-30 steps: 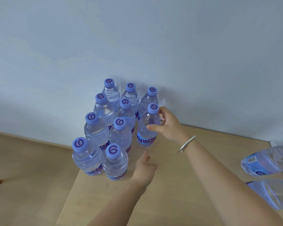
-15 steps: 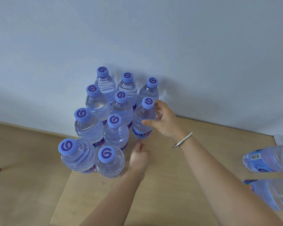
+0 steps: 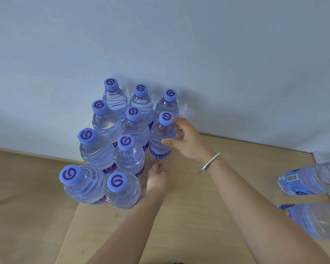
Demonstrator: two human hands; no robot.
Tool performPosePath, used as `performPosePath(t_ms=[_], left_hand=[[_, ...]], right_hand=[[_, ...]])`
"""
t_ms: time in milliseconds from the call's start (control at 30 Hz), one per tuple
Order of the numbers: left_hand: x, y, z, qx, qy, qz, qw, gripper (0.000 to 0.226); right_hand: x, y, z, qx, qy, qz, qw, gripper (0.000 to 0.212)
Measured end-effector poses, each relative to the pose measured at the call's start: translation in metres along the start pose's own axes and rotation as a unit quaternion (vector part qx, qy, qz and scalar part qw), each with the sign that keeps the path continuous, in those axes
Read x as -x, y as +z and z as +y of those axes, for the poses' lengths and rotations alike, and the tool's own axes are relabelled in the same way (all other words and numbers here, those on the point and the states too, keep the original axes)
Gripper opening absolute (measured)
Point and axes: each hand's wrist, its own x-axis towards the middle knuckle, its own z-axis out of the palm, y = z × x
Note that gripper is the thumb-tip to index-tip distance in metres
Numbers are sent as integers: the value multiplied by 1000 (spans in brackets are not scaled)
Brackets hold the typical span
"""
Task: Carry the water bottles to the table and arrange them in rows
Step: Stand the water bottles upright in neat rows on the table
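Note:
Several clear water bottles with purple caps stand in rows at the far left corner of the wooden table (image 3: 189,221). My right hand (image 3: 187,140) grips the second bottle of the right-hand row (image 3: 161,139), thumb on its front and fingers behind it. My left hand (image 3: 157,180) rests on the table just below that bottle, beside the third bottle of the middle row (image 3: 129,155), fingers curled and holding nothing. The nearest bottles are the front left one (image 3: 82,184) and the front middle one (image 3: 122,190).
Two more bottles lie on their sides at the right edge, an upper lying bottle (image 3: 311,180) and a lower lying bottle (image 3: 316,220). A plain wall (image 3: 198,54) rises right behind the rows. The table's left edge (image 3: 69,229) drops to the floor.
The view has shifted slightly. My left hand has slid forward toward the base of the held bottle. My right hand keeps hold of that bottle, which stands a little closer to the rows.

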Motion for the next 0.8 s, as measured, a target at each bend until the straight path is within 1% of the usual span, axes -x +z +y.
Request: performPosePath(t_ms=[167, 267, 367, 433, 500, 567, 633, 700, 733, 800], left_hand=[[-2, 0, -3, -31, -13, 9, 999, 48], [1, 2, -1, -35, 22, 15, 999, 42], [8, 2, -5, -22, 24, 18, 999, 40], [13, 4, -12, -31, 26, 0, 999, 42], [21, 9, -20, -56, 29, -35, 997, 62], [31, 17, -26, -93, 35, -74, 992, 72], [39, 27, -31, -128, 55, -102, 985, 70], [46, 40, -35, -167, 76, -124, 975, 66], [49, 45, -37, -184, 86, -135, 970, 64], [56, 56, -40, -207, 98, -159, 960, 62]], right_hand=[[1, 1, -1, -6, 16, 19, 1000, 66], [6, 4, -2, -9, 20, 39, 999, 73], [22, 2, -5, -3, 28, 50, 998, 79], [43, -5, -6, -9, 39, 78, 996, 73], [73, -19, -8, -36, 50, 133, 989, 59], [109, -37, -9, -80, 39, 218, 972, 43], [147, -63, -10, -112, 25, 309, 944, 34], [187, -91, -7, -112, 28, 393, 912, 29], [206, -105, -4, -95, 34, 440, 892, 28], [243, -127, 5, -38, 42, 545, 837, 27]])
